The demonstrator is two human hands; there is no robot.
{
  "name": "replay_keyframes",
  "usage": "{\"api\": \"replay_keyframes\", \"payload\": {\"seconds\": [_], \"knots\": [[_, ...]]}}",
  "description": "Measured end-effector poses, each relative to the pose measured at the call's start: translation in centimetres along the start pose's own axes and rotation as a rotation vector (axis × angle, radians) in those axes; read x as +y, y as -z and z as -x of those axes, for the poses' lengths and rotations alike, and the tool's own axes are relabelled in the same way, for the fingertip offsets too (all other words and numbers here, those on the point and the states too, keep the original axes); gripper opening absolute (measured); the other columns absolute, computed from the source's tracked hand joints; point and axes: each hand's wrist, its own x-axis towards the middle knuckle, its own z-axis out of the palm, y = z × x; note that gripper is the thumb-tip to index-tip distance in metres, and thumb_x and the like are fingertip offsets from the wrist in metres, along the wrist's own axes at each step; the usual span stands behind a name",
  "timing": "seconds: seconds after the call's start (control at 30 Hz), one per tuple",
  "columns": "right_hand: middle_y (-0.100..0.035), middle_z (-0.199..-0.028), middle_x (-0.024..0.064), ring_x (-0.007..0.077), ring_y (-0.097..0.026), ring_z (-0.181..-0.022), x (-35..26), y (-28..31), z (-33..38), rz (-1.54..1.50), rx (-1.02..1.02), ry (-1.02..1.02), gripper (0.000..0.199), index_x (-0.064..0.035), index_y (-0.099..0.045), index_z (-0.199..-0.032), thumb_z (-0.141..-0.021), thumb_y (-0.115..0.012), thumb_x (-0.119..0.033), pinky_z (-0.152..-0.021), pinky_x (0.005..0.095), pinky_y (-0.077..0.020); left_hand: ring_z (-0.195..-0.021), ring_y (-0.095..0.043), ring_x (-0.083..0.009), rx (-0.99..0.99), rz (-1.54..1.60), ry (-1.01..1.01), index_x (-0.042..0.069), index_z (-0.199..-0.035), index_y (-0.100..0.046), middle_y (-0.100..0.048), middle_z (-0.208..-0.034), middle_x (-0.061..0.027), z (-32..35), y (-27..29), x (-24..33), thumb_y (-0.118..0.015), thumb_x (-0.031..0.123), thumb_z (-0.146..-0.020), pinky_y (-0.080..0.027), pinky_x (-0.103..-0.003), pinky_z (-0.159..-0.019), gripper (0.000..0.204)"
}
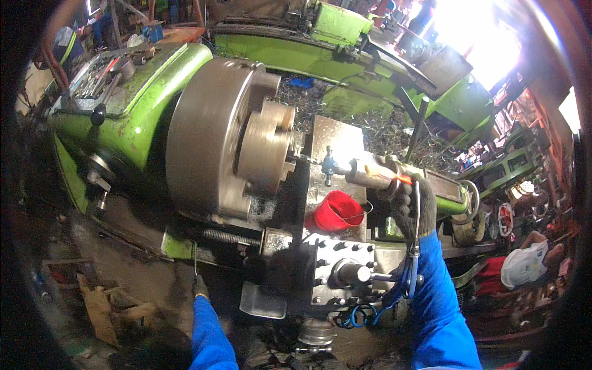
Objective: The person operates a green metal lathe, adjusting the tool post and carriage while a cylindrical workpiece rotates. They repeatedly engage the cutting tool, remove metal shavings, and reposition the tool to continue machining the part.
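Observation:
My left hand (200, 287), in a dark glove, is closed round the lower end of a thin metal lever (195, 258) at the front of a green lathe. My right hand (408, 206), in a grey glove, is beside the tailstock barrel (370, 173). Its fingers are closed round a thin orange stick (402, 179), whose far end I cannot make out. The big chuck (206, 139) and the round workpiece (266, 151) in front of it look blurred, as if turning. A small dark cross-shaped fitting (328, 166) sits between workpiece and barrel.
A red bucket (338, 211) with a wire handle stands behind the square tool post (343, 272). Blue coiled tubing (359, 316) hangs by my right forearm. Metal shavings (382, 126) lie behind the lathe. Another green machine (345, 28) stands beyond; a person (524, 262) is at right.

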Motion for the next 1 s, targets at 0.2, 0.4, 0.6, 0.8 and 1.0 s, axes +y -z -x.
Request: {"api": "replay_keyframes", "payload": {"seconds": [0.2,0.4,0.6,0.8,1.0], "knots": [[-0.063,-0.082,0.0033,0.0151,-0.06,-0.066,-4.7,-6.6,-5.5,-0.134,-0.329,-0.044,0.025,-0.0061,-0.064,-0.111,-0.098,-0.065,-0.028,-0.055,0.0263,-0.051,-0.111,-0.068,-0.0446,-0.214,0.435,0.295,0.011,-0.127,-0.065,-0.072,-0.116,-0.0238,-1.1,-2.6,-1.5,-0.046,0.03,-0.106,-0.056,-0.052,-0.092,0.034],[-0.073,-0.108,0.0147,0.0342,-0.072,-0.099,-1.0,-7.4,-9.2,0.426,-0.391,0.311,0.073,-0.0033,-0.069,-0.123,-0.06,-0.096,-0.028,-0.091,0.0397,-0.0578,-0.106,-0.066,-0.0431,-0.265,0.817,0.493,0.013,-0.114,-0.07,-0.071,-0.115,-0.0198,-1.5,-2.8,-1.1,-0.052,0.05,-0.101,-0.053,-0.055,-0.091,0.043],[-0.072,-0.111,0.0132,0.0321,-0.07,-0.105,-0.4,-7.0,-8.8,0.617,-0.486,0.382,0.076,-0.0043,-0.068,-0.125,-0.06,-0.097,-0.032,-0.097,0.0384,-0.0552,-0.099,-0.064,-0.0405,-0.311,1.029,0.646,0.016,-0.105,-0.071,-0.071,-0.112,-0.0162,-1.9,-2.5,-1.5,-0.055,0.061,-0.098,-0.051,-0.056,-0.089,0.049],[-0.07,-0.106,0.0102,0.0239,-0.071,-0.089,1.0,-7.1,-8.5,0.105,-0.488,0.113,0.065,-0.0028,-0.067,-0.124,-0.07,-0.094,-0.027,-0.079,0.0359,-0.0601,-0.09,-0.064,-0.0369,-0.409,1.162,0.792,0.018,-0.101,-0.07,-0.07,-0.105,-0.0132,-1.6,-2.7,-2.2,-0.055,0.062,-0.097,-0.05,-0.056,-0.086,0.047],[-0.066,-0.082,0.0063,0.0184,-0.065,-0.063,-3.2,-10.0,-6.6,-0.009,-0.301,0.005,0.03,-0.0031,-0.069,-0.109,-0.088,-0.078,-0.022,-0.047,0.0361,-0.055,-0.076,-0.061,-0.0279,-0.361,1.761,0.799,0.021,-0.096,-0.068,-0.067,-0.1,-0.0073,0.5,4.8,-2.2,-0.057,0.063,-0.096,-0.048,-0.057,-0.083,0.043]]}}
